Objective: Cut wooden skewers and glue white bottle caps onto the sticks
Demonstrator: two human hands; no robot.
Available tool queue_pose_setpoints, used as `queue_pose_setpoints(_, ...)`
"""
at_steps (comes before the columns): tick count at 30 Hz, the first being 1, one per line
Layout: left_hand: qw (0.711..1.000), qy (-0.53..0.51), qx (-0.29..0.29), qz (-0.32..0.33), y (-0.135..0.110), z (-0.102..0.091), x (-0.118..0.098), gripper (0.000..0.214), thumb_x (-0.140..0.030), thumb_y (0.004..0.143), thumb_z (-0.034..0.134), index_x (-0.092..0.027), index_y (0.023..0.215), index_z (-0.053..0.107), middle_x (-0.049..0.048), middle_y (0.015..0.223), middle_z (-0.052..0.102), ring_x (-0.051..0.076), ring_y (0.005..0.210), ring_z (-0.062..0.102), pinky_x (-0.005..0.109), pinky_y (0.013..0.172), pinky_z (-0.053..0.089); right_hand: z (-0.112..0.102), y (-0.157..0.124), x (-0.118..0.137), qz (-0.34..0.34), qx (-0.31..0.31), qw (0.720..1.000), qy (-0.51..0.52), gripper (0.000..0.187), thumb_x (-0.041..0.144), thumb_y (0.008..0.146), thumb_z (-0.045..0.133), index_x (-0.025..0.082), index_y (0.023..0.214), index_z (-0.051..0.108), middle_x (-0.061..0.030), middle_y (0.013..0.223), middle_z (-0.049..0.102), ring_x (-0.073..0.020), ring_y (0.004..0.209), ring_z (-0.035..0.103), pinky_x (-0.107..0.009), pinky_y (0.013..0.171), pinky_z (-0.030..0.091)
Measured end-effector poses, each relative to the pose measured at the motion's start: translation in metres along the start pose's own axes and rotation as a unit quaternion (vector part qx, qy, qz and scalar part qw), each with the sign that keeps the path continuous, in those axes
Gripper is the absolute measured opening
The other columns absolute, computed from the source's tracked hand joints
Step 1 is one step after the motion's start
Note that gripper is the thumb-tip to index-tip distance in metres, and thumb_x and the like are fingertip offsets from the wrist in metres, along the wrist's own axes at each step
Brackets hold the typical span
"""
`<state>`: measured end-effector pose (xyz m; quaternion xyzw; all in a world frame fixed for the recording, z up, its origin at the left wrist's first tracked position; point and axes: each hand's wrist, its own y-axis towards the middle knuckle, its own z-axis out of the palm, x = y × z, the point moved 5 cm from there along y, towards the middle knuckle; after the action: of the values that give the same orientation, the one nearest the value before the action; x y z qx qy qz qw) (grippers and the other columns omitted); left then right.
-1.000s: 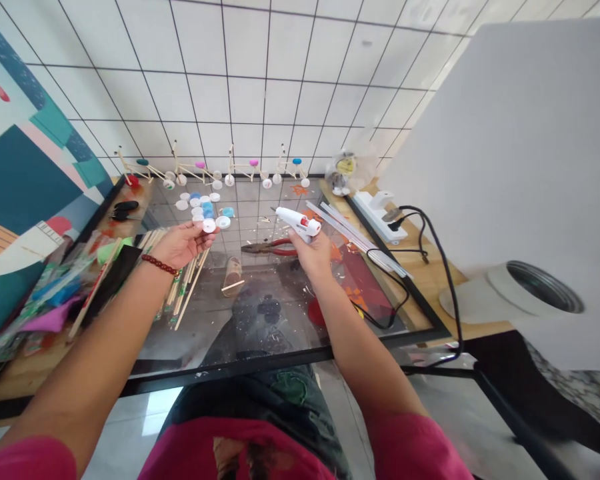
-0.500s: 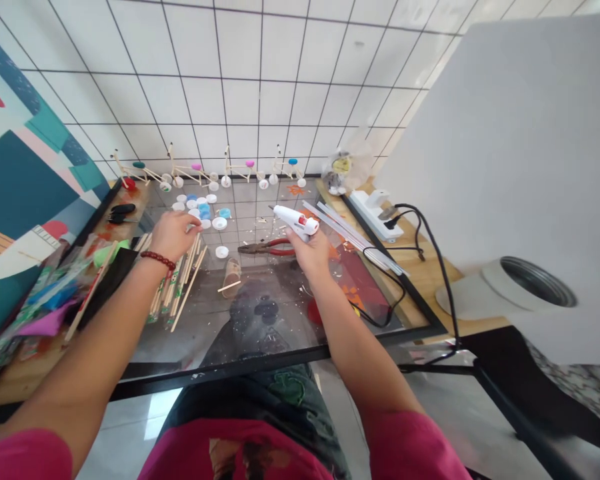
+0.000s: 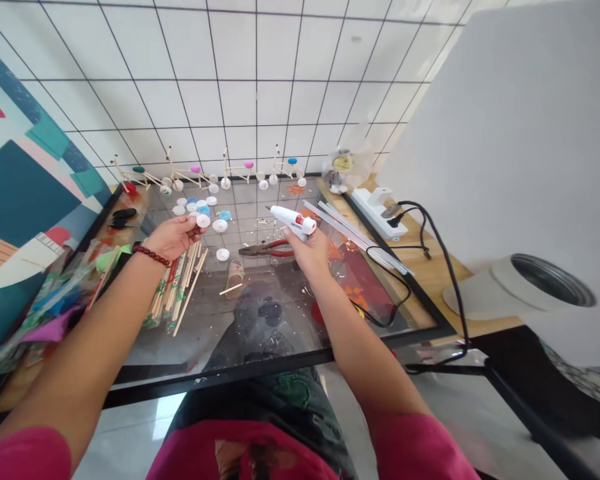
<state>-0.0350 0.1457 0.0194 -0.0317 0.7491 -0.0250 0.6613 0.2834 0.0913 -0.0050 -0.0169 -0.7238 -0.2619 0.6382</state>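
**Left hand (image 3: 173, 238) lifted a round white plastic bottle cap (image 3: 203, 221) off the glass tabletop (image 3: 290, 340).**
Fingers pinched the cap in mid-air above the tabletop; right hand (image 3: 313, 257) clenched a white-and-red hot glue gun (image 3: 290, 221).

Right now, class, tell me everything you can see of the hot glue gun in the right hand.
The hot glue gun is a small, glossy white plastic tool with a red patch near its rear end and a narrow nozzle. It is held in the air above the glass tabletop, tilted, with the nozzle pointing away to the left. The right hand grips it from below, and nothing else touches it. Any cord attachment is hidden.
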Motion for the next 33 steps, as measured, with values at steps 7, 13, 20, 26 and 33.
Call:
queue_pose_setpoints(7,0.949,0.308,0.025,0.064,-0.018,0.017,0.002,0.016,-0.035,0.069,0.075,-0.019,0.074,0.075,0.0032,0.073,0.073,0.023,0.077,0.066,0.032,0.075,0.050,0.004,-0.003,-0.003,-0.002,0.014,1.000,0.002,0.037,0.037,0.071,0.076,0.016,0.101,0.073,-0.0070,0.095,0.077,-0.0251,0.089,0.071,-0.042,0.089,0.054)
queue_pose_setpoints(13,0.882,0.440,-0.094,0.141,0.003,-0.022,-0.018,0.026,-0.030,0.086,0.059,-0.018,0.102,0.075,0.0082,0.101,0.075,0.025,0.097,0.066,0.036,0.094,0.046,0.003,-0.003,-0.002,-0.007,0.004,1.000,0.005,0.033,0.038,0.073,0.074,0.016,0.097,0.074,-0.0067,0.091,0.077,-0.0249,0.086,0.071,-0.041,0.087,0.055)
queue_pose_setpoints(20,0.894,0.429,-0.038,0.121,0.040,-0.032,-0.006,0.011,-0.014,0.063,0.076,-0.015,0.073,0.074,0.0094,0.089,0.071,0.029,0.101,0.061,0.041,0.103,0.040,0.006,-0.007,0.006,-0.011,0.026,1.000,0.005,0.037,0.037,0.072,0.074,0.015,0.103,0.073,-0.0081,0.099,0.077,-0.0252,0.090,0.071,-0.038,0.087,0.054)
queue_pose_setpoints(26,0.949,0.298,-0.050,0.089,0.035,-0.031,-0.007,0.006,-0.020,0.082,0.063,-0.015,0.081,0.066,0.0094,0.090,0.071,0.024,0.095,0.066,0.038,0.090,0.051,0.007,-0.007,0.007,-0.011,0.027,1.000,0.002,0.037,0.037,0.073,0.073,0.015,0.102,0.074,-0.0078,0.096,0.077,-0.0243,0.088,0.071,-0.037,0.085,0.054)
queue_pose_setpoints(33,0.986,-0.129,0.054,-0.093,0.014,-0.022,-0.007,0.015,-0.007,0.088,0.051,-0.013,0.087,0.065,0.0096,0.093,0.073,0.010,0.076,0.067,0.014,0.060,0.049,0.007,-0.009,0.013,-0.007,0.031,0.999,0.015,0.036,0.037,0.072,0.073,0.015,0.100,0.073,-0.0078,0.097,0.077,-0.0246,0.089,0.071,-0.037,0.085,0.055)
